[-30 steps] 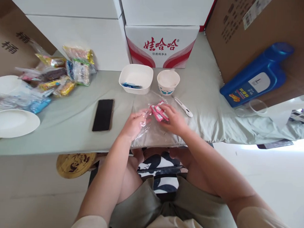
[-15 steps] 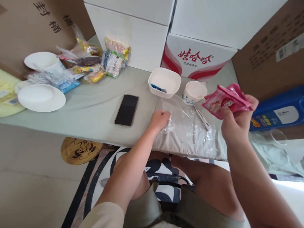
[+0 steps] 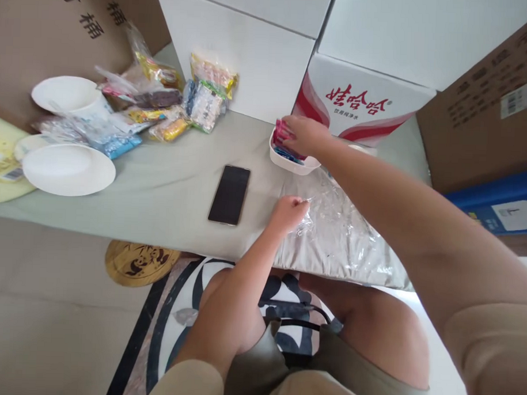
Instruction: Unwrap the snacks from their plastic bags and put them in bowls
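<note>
My right hand (image 3: pixel 303 135) is closed on a pink packet (image 3: pixel 282 131) inside a white bowl (image 3: pixel 294 167). Under that packet, a blue packet (image 3: pixel 289 156) shows in the bowl. Curled into a fist, my left hand (image 3: pixel 290 213) rests at the left edge of a clear plastic bag (image 3: pixel 327 223) and grips its bunched film. The paper cup beside the bowl is mostly hidden behind my right forearm, and the white cutter on the plastic is covered too. A black phone (image 3: pixel 229 194) lies left of my left hand.
Snack packets (image 3: pixel 171 105) are heaped at the back left beside a stack of paper bowls (image 3: pixel 72 98) and a white plate (image 3: pixel 68 170). White cartons (image 3: pixel 251 53) wall off the back. A blue container (image 3: pixel 501 200) and a brown box (image 3: pixel 486 113) stand at right.
My right hand has carried the pink packet leftward from the right side into the white bowl. My left hand stays on the plastic. The view has shifted slightly.
</note>
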`<state>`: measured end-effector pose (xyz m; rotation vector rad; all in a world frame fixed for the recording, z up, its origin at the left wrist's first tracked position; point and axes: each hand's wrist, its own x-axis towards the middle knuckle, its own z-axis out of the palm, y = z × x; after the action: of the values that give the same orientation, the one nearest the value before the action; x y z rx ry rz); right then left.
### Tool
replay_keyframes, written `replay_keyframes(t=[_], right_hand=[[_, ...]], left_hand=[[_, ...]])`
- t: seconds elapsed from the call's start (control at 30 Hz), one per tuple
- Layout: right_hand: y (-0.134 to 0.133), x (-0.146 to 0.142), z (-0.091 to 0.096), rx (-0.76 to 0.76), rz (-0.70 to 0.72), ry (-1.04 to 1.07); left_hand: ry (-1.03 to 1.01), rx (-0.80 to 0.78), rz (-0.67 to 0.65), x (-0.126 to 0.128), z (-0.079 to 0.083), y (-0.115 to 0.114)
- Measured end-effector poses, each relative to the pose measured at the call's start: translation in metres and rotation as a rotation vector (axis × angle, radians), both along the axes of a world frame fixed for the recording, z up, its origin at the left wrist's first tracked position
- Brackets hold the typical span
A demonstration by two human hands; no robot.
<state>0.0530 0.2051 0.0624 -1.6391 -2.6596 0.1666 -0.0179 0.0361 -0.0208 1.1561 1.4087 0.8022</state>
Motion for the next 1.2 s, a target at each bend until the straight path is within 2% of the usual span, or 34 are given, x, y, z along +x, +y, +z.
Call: replay_keyframes(t=[0.13,0.23,0.3,0.4,0.5,0.57,0.6,0.67,0.73,0.87,0.93,0.97,1.03,1.1,1.17,1.2], right_hand=[[0.019,0.010,-0.017,-0.113,0.060,0.032],[0.009,0.034,-0.011,-0.087,0.085,0.230],[-0.023,0.056,-0.001,0.018,0.091,0.378],[-0.109,0.097,0.000,0.176,0.089,0.503],[-0.203,0.135,-0.023,0.128,0.151,0.527],[-0.248,0.152,-0.047,0.019,0.231,0.446],[-0.263,0.157,-0.058,-0.029,0.246,0.398],[-0.277,0.165,-0.077,-0.092,0.231,0.326],[-0.277,0.171,-0.088,-0.121,0.200,0.324],[-0.268,0.184,-0.094,-0.145,0.218,0.475],[-0.266,0.187,-0.091,-0.129,0.171,0.580],[-0.266,0.188,-0.088,-0.119,0.130,0.635],[-0.267,0.188,-0.083,-0.115,0.051,0.739],[-0.267,0.188,-0.078,-0.128,0.016,0.811],[-0.267,0.188,-0.076,-0.106,0.013,0.841],[-0.267,0.189,-0.076,-0.079,0.014,0.837]], left_hand=[[0.014,-0.003,-0.005,-0.001,0.001,0.002],[0.011,-0.008,-0.008,-0.002,-0.002,0.004],[0.004,-0.012,-0.002,-0.005,-0.004,0.004],[-0.026,-0.030,0.020,-0.009,-0.002,0.004],[-0.097,-0.107,0.073,-0.010,0.004,0.001],[-0.145,-0.169,0.131,-0.009,0.010,0.000],[-0.159,-0.194,0.163,-0.009,0.012,-0.001],[-0.162,-0.220,0.227,-0.010,0.015,0.000],[-0.126,-0.189,0.284,-0.015,0.015,0.001],[0.031,0.064,0.355,-0.036,0.014,-0.011],[0.152,0.343,0.297,-0.041,0.018,-0.029],[0.231,0.520,0.223,-0.039,0.021,-0.041],[0.422,0.744,-0.116,-0.029,0.028,-0.066],[0.571,0.753,-0.456,-0.013,0.029,-0.084],[0.626,0.696,-0.566,0.000,0.025,-0.089],[0.613,0.658,-0.551,0.003,0.022,-0.087]])
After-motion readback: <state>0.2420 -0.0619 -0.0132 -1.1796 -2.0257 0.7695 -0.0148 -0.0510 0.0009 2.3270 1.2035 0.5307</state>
